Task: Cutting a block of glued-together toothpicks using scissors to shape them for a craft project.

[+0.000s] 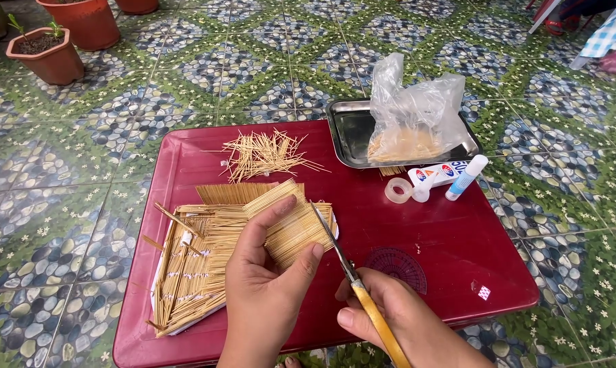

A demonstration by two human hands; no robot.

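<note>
Low in the middle of the frame, the left hand (267, 272) pinches a flat panel of toothpicks (291, 221) glued side by side, thumb on top and fingers beneath, tilting it up off the red counter (417, 225). Lower right, the right hand (403, 324) grips yellow-handled scissors (345, 262), fingers wrapped round the handle, and the blades lie right along the panel's right edge, touching the stick ends. By my reading this is the trimming step: the ragged tips on that side are being squared off. The next move calls for a steady pinch on the panel and blades kept parallel to its edge, so the cut runs straight across the sticks.

Left of the hands lies a larger toothpick structure (185, 266) on white paper. In the upper middle of the counter, a loose heap of toothpicks (264, 155). To the upper right sits a metal tray (349, 136) holding a clear plastic bag (410, 112), with a tape roll (398, 190) and a glue tube (466, 177) just below it.
</note>
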